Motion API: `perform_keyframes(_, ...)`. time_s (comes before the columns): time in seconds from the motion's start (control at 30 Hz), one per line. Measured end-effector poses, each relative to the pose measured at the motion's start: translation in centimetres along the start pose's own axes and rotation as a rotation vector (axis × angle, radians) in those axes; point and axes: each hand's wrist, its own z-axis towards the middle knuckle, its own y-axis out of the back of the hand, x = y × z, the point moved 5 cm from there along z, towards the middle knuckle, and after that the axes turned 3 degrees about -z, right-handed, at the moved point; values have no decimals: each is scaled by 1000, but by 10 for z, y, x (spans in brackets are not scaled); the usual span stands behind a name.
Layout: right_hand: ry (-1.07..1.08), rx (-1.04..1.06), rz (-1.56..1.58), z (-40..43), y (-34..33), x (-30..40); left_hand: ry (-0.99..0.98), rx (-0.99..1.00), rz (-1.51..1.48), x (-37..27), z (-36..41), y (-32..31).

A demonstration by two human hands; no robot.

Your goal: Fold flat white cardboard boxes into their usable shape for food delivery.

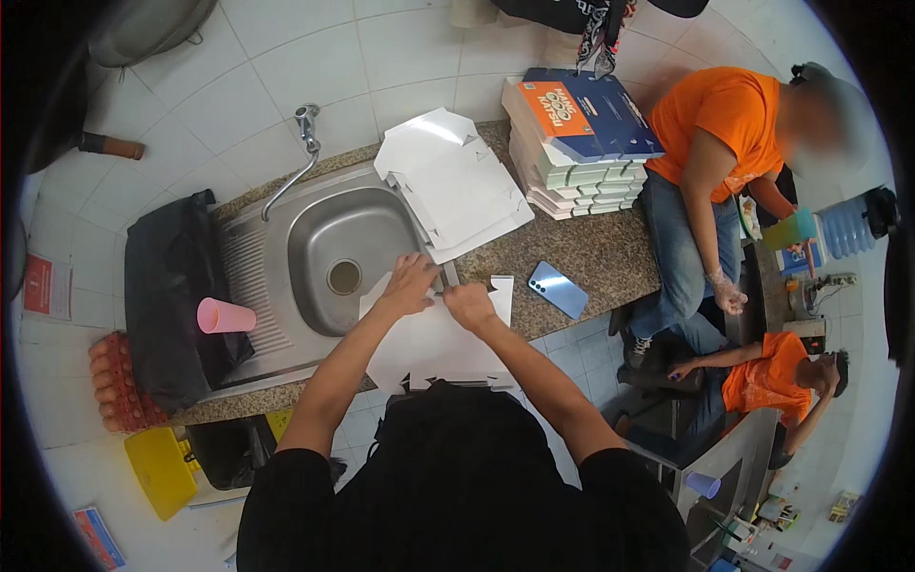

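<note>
A white cardboard box blank (436,350) lies before me, across the sink's right edge and the counter, its near edge against my body. My left hand (411,282) rests on its far part, palm down with fingers spread. Close beside it, my right hand (468,302) has its fingers curled on the blank's far edge. A narrow grey strip (449,274) shows just beyond the right hand; I cannot tell what it is. More flat white blanks (457,193) lie farther back, partly over the sink's rim.
A steel sink (350,257) with a tap (307,129) is at left, beside a pink cup (226,315), black bag (171,300) and egg trays (118,382). Rightward are a blue phone (558,289), stacked printed boxes (582,136) and two seated people in orange shirts.
</note>
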Motion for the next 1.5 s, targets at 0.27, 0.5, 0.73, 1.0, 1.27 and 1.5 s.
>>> perform_keyframes(0.27,36,-311,-145,-40,-34,6,-136,-54,-215,-37,-6,-42)
perform_keyframes(0.5,-70,-294,273,-67,-15,10,-174,-181,-179,-50,-24,-42)
perform_keyframes(0.73,-255,-26,460,-55,22,-99,-249,-63,70,-63,-22,-37)
perform_keyframes(1.0,-24,501,398,-13,-8,-111,-176,-55,14,-67,-18,-54)
perform_keyframes(1.27,-42,273,212,-38,2,-92,-104,-28,101,-91,-22,-44)
perform_keyframes(1.5,-174,109,59,-80,-7,-51,-94,-114,168,-94,-21,-54)
